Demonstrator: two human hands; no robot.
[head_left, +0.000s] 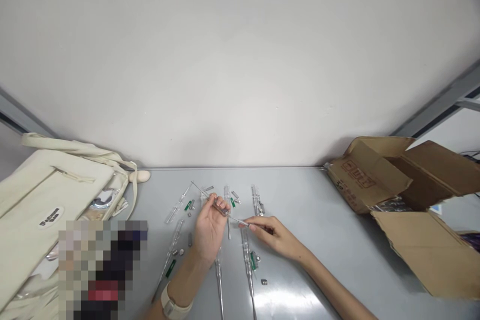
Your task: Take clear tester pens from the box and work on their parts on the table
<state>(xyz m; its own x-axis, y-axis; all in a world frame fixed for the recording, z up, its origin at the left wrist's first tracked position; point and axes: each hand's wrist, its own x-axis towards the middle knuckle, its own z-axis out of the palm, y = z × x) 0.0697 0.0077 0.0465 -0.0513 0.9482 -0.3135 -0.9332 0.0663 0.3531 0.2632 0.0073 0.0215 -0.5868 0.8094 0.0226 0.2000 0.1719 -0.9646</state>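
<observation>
My left hand [209, 232] is raised above the table, its fingers closed around a test screwdriver [199, 188] with a clear handle. The thin metal shaft points up and to the left. My right hand [275, 236] pinches a small screwdriver [240, 221], its slim shaft reaching left to the handle end of the piece in my left hand; whether the tip goes inside cannot be made out. Around both hands lie more clear-handled test screwdrivers [246, 247], green strips [253, 261], a spring [190, 239] and small metal caps [181, 252].
A cream bag [75, 170] covers the left side, beside a blurred pixelated patch. On the right stands an open cardboard box [348, 180] with its flaps spread outward. The grey table [300, 195] meets a pale wall [240, 70] at the back.
</observation>
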